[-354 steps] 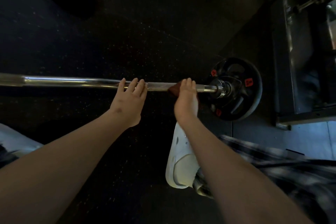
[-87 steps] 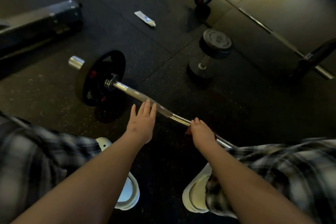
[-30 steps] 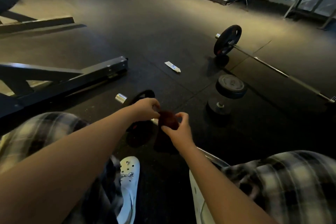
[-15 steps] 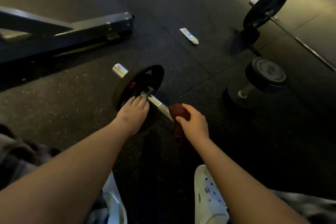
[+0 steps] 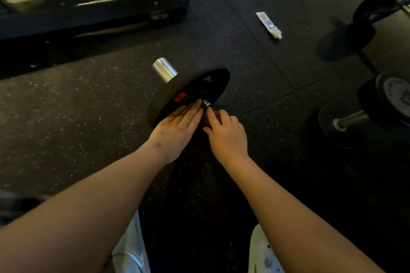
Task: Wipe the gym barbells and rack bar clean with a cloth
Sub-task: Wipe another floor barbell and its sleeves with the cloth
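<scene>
Cloth (image 5: 205,120) lies beneath fingers (image 5: 216,117) of right hand (image 5: 229,139), against barbell (image 5: 165,71).

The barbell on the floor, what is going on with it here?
A person reaches down to the barbell on the gym floor to clean it. The left hand lies with straight fingers on the black weight plate, next to the collar. The right hand holds a dark red cloth against the bar just beside that collar; the bar itself is hidden under the hands. A small tube and a dumbbell lie farther off, untouched.
</scene>
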